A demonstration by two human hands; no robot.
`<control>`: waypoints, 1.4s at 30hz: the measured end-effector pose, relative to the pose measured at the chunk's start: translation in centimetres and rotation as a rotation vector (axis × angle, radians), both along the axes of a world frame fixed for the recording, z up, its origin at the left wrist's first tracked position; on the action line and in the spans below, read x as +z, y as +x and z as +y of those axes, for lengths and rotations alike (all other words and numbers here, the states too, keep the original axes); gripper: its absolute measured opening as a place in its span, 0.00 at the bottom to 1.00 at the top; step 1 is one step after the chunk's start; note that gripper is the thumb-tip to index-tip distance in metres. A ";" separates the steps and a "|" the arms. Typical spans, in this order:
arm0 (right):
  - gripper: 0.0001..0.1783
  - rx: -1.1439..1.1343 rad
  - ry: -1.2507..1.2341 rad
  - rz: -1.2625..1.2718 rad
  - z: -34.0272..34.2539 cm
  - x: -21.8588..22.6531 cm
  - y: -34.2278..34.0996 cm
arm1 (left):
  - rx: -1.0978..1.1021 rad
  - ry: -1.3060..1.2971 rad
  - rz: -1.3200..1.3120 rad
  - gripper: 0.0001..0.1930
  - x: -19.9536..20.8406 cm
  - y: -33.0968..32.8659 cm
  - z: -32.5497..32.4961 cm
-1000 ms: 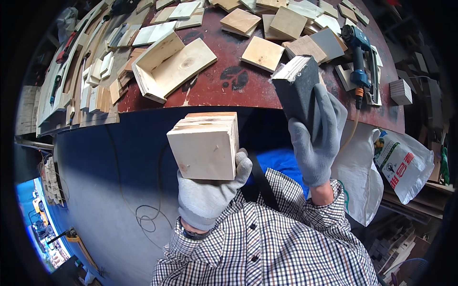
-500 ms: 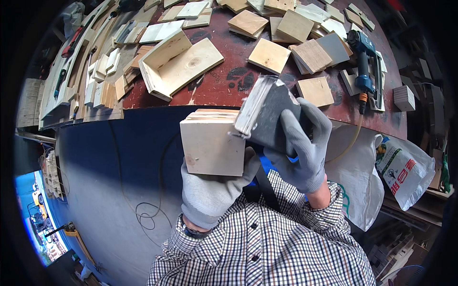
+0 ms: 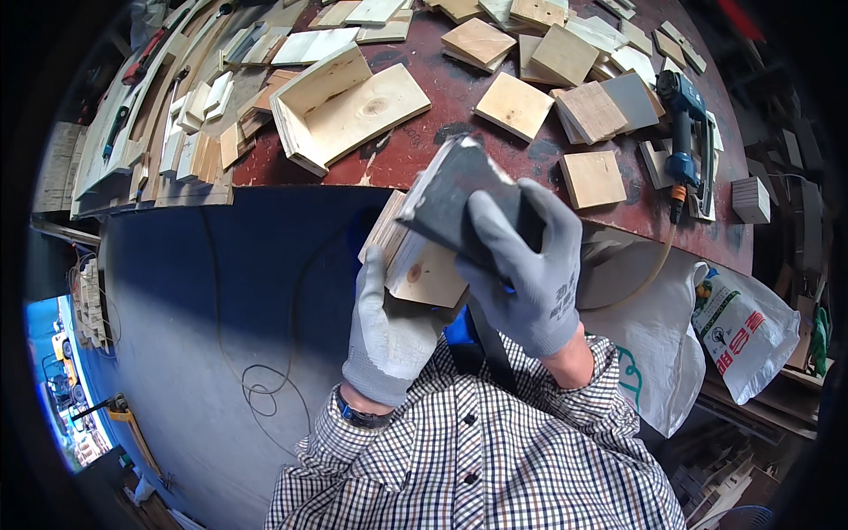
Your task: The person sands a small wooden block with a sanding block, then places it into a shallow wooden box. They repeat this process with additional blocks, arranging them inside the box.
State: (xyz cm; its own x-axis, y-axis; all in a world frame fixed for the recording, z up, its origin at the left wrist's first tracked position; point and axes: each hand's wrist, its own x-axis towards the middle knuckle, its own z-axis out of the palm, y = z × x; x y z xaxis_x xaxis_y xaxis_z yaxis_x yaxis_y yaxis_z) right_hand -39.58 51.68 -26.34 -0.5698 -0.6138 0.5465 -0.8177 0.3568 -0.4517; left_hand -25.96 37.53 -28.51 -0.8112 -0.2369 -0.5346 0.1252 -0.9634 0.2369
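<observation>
My left hand, in a grey work glove, is closed round a pale plywood block with layered edges, held in front of my chest. My right hand, gloved too, grips a dark sanding block with a worn whitish edge. The sanding block overlaps the upper part of the plywood block and hides some of it. Whether the two touch I cannot tell for sure. Beyond my hands, an open wooden corner piece lies on the red table.
Several square wooden pieces are scattered over the table. A blue nail gun with an air hose lies at its right side. White sacks hang below on the right. Boards and tools lie at the left.
The plywood block has been turned and tilted in my left hand, so its layered side faces up and left. My right hand has brought the sanding block leftward over it.
</observation>
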 end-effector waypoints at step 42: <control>0.36 -0.432 0.100 -0.049 12.4 0.3 -5.2 | 0.161 -1.141 -0.121 0.42 -0.2 3.5 -5.5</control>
State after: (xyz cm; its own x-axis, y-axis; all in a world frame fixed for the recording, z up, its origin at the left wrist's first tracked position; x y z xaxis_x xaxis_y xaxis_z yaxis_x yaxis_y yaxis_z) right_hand -44.80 64.08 -26.04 -0.8093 -0.3622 0.4625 -0.5624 0.7052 -0.4317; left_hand -22.48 32.04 -28.71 -0.6860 -0.7274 -0.0155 0.1444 -0.1571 0.9770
